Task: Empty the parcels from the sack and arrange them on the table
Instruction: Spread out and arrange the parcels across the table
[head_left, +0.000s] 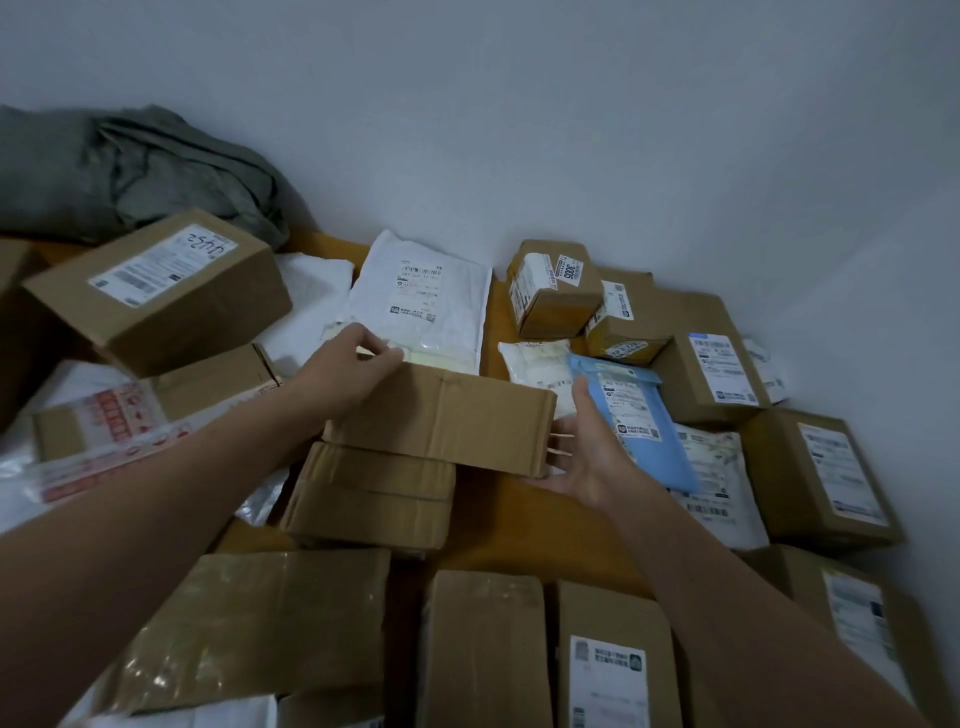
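A plain brown cardboard box (447, 415) sits at mid-table, its left part lying on a taped brown box (371, 493). My left hand (345, 371) grips its far left corner, fingers curled over the top edge. My right hand (587, 452) is at its right end, palm open, fingers straight under or against the end face. The grey-green sack (130, 171) lies crumpled at the back left against the wall. The orange table (545, 530) shows between the parcels.
Labelled boxes and mailers crowd the table: a large box (156, 291) at left, a white mailer (421, 301) behind, a blue mailer (634, 415) and brown boxes (815, 473) at right, flat boxes (488, 649) near the front edge. The wall closes the back and right.
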